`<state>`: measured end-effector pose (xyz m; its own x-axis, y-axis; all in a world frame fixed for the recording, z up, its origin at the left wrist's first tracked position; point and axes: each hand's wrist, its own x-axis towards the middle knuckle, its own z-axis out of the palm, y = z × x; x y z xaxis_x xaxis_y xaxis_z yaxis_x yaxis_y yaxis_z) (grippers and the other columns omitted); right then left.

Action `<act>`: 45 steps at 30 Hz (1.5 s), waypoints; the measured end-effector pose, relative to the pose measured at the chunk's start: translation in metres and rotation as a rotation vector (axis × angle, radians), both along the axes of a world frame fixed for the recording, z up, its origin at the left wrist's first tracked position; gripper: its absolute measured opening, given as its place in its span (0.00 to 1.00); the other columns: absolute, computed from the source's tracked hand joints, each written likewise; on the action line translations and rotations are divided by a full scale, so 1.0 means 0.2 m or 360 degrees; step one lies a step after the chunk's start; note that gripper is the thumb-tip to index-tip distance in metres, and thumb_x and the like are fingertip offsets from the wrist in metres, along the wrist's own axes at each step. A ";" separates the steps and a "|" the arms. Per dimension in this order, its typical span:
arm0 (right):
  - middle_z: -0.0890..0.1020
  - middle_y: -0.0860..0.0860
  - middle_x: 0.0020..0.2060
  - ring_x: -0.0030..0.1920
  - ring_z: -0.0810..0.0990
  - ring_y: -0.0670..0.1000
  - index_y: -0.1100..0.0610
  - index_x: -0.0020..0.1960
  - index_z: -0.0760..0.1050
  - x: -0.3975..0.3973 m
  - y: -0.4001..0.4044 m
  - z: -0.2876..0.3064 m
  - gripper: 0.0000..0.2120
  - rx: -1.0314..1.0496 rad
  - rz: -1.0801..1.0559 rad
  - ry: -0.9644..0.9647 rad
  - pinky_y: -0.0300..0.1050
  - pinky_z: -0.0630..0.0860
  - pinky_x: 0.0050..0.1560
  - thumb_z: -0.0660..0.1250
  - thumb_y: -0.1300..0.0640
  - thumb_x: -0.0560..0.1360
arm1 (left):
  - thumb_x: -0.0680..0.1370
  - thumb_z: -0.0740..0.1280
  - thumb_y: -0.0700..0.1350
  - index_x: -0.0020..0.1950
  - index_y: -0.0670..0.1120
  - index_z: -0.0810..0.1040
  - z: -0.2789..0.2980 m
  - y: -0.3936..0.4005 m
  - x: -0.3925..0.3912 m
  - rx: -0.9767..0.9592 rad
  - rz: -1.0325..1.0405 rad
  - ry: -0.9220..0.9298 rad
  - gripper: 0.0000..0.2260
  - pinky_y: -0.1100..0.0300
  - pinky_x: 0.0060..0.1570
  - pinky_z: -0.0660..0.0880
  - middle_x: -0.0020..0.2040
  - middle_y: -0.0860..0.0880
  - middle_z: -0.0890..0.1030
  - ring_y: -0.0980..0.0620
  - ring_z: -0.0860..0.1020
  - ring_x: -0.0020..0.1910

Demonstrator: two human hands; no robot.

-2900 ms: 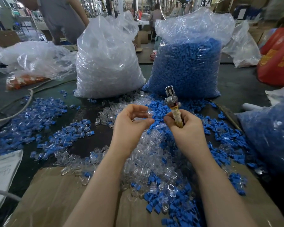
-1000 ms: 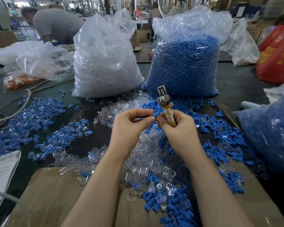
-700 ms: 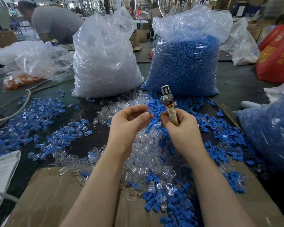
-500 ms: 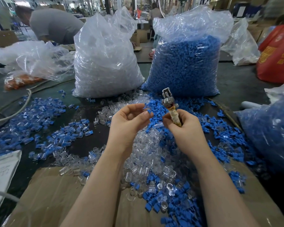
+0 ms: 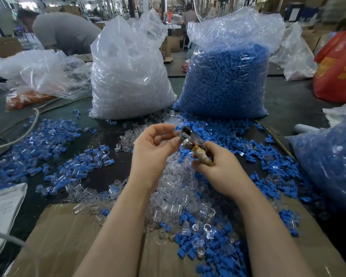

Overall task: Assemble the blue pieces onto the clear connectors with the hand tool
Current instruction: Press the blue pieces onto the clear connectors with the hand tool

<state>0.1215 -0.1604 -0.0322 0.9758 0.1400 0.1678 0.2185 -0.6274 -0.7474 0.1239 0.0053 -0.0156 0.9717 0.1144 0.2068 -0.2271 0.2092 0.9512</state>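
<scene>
On the left of the bench [image 5: 288,100], finished parts [image 5: 48,148], blue joined to clear, lie scattered. Behind them stand a bag of clear connectors [image 5: 128,76] and, further right, a bag of blue pieces [image 5: 226,80].

In the middle, the left hand [image 5: 151,150] is raised above a loose heap of clear connectors [image 5: 176,192] mixed with blue pieces [image 5: 226,136]. Its fingers [image 5: 166,127] are curled and its thumb meets them at the metal head of the tool [image 5: 190,139]. They seem to pinch a small part there, but it is too small and glassy to tell whether it is a connector alone or one with a blue piece already started.

Just to the right, the right hand [image 5: 216,166] is clamped round the tool's wrapped handle, with the head tilted up and left towards the left fingertips.

The step looks like feeding the part into the tool's head for pressing. To do it well:
- Seat the part square in the head before squeezing, so the blue piece goes on straight rather than cocked.
- Keep the left fingertips back from the closing metal; they are touching or nearly touching it now, so a pinch is the main risk.
- Squeeze steadily. Clear plastic this thin probably cracks under a jerk.

Much loose stock remains, so the job is far from done.
</scene>
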 end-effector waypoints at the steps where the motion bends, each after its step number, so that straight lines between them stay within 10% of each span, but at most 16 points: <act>1: 0.76 0.45 0.34 0.36 0.75 0.50 0.49 0.42 0.70 0.00 0.00 0.00 0.08 -0.0020 0.0003 -0.0003 0.52 0.72 0.40 0.70 0.52 0.74 | 0.72 0.72 0.32 0.52 0.43 0.79 0.00 0.00 0.00 -0.0001 -0.0002 0.0000 0.11 0.63 0.44 0.79 0.43 0.48 0.86 0.53 0.84 0.44; 28: 0.75 0.48 0.31 0.34 0.73 0.52 0.48 0.41 0.66 -0.01 0.00 -0.01 0.06 -0.0254 -0.0084 -0.0142 0.52 0.72 0.36 0.62 0.56 0.71 | 0.74 0.70 0.32 0.53 0.41 0.80 0.01 -0.03 -0.01 -0.0130 -0.0053 0.0124 0.10 0.61 0.46 0.81 0.44 0.46 0.85 0.52 0.84 0.44; 40: 0.78 0.50 0.42 0.42 0.75 0.58 0.48 0.60 0.71 0.02 -0.07 -0.02 0.13 -0.0423 -0.0600 -0.0235 0.50 0.69 0.41 0.62 0.51 0.76 | 0.81 0.63 0.42 0.44 0.41 0.77 -0.05 0.40 0.05 -0.1801 0.0307 0.0509 0.08 0.63 0.41 0.80 0.36 0.48 0.81 0.55 0.81 0.33; 45: 0.74 0.46 0.33 0.31 0.69 0.49 0.47 0.49 0.69 0.02 -0.11 -0.03 0.02 -0.0485 -0.0851 -0.0113 0.45 0.64 0.31 0.61 0.53 0.78 | 0.83 0.61 0.42 0.48 0.40 0.74 -0.09 0.51 0.04 -0.2241 0.0563 0.0426 0.07 0.65 0.37 0.79 0.31 0.47 0.80 0.54 0.80 0.29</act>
<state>0.1258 -0.1830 -0.0373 0.9120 -0.3136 0.2643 -0.1425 -0.8466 -0.5128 0.1323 0.1076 -0.0338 0.8414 0.2984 -0.4505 -0.3165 0.9479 0.0367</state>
